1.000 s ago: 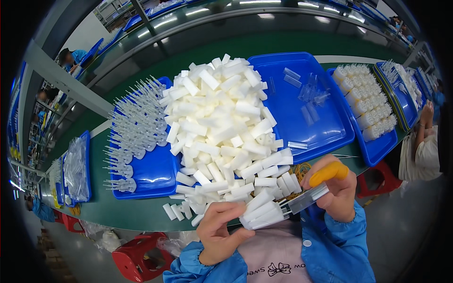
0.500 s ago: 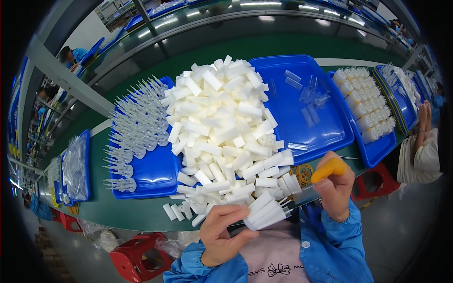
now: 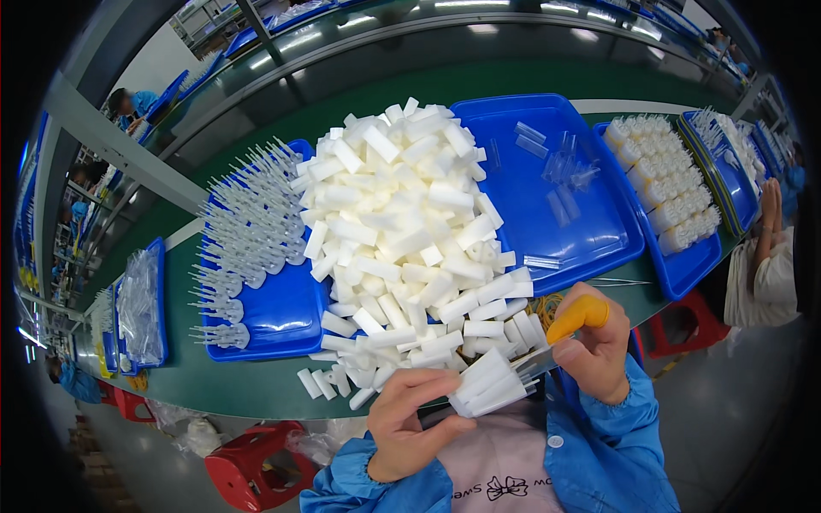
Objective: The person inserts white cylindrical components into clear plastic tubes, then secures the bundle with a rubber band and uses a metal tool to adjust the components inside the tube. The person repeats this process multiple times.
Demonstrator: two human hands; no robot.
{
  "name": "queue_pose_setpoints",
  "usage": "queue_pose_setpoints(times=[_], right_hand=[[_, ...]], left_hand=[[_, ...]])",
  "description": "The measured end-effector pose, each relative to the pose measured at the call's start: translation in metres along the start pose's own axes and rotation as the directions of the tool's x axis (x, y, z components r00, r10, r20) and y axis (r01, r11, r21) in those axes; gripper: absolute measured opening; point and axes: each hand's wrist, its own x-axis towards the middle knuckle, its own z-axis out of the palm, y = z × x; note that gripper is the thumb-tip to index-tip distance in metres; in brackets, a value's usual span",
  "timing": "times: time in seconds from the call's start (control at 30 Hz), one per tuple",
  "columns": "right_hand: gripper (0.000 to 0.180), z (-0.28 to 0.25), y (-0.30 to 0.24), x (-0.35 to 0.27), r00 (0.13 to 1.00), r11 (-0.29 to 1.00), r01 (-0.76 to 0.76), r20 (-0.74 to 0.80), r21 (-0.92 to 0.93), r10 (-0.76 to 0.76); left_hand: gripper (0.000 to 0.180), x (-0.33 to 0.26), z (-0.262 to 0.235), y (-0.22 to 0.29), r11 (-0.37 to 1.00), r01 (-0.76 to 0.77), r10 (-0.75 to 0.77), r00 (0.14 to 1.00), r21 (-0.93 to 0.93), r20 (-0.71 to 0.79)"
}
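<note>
My left hand [image 3: 409, 421] is closed around a small bundle of white foam cylinders [image 3: 491, 385], with thin clear stems sticking out at its right end. To the right of it my right hand [image 3: 601, 359], wearing a yellow finger cot [image 3: 579, 317], pinches a clear plastic tube [image 3: 534, 364]. The tube's far end meets or overlaps the stems; whether it touches them I cannot tell. Just beyond both hands rises a big heap of loose white foam cylinders [image 3: 398, 214].
A blue tray [image 3: 274, 329] at left carries rows of clear stemmed parts. Behind the heap, another blue tray [image 3: 590, 235] holds several clear tubes. Farther right, a blue tray [image 3: 694, 272] bears bundled foam pieces. Rubber bands [image 3: 545, 306] lie near my right hand. A red stool [image 3: 244, 470] stands below the table.
My right hand has moved left and slightly down toward the bundle, and a clear tube now shows between its fingers and the stems. My left hand has shifted slightly right with the bundle.
</note>
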Motion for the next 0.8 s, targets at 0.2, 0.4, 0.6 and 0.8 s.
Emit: queue_pose_setpoints(times=[0.2, 0.4, 0.6, 0.8], right_hand=[[0.021, 0.003, -0.004, 0.001, 0.997, 0.996, 0.055, -0.047, -0.071, -0.058], [0.022, 0.002, -0.004, 0.007, 1.000, 0.995, 0.022, -0.005, -0.096, -0.023], [0.022, -0.005, 0.005, 0.006, 0.989, 0.999, -0.052, 0.136, -0.014, 0.053], [0.021, -0.002, -0.011, 0.000, 0.997, 0.988, 0.062, 0.051, -0.139, -0.056]], left_hand=[[0.048, 0.012, 0.001, 0.028, 0.950, -0.036, -0.038, 0.972, 0.311, 0.230], [0.044, 0.014, 0.002, 0.025, 0.952, -0.053, -0.041, 0.954, 0.301, 0.296], [0.045, 0.018, 0.002, 0.018, 0.940, -0.147, 0.022, 0.927, 0.308, 0.375], [0.049, 0.013, 0.005, 0.012, 0.995, 0.016, -0.009, 0.997, 0.094, -0.074]])
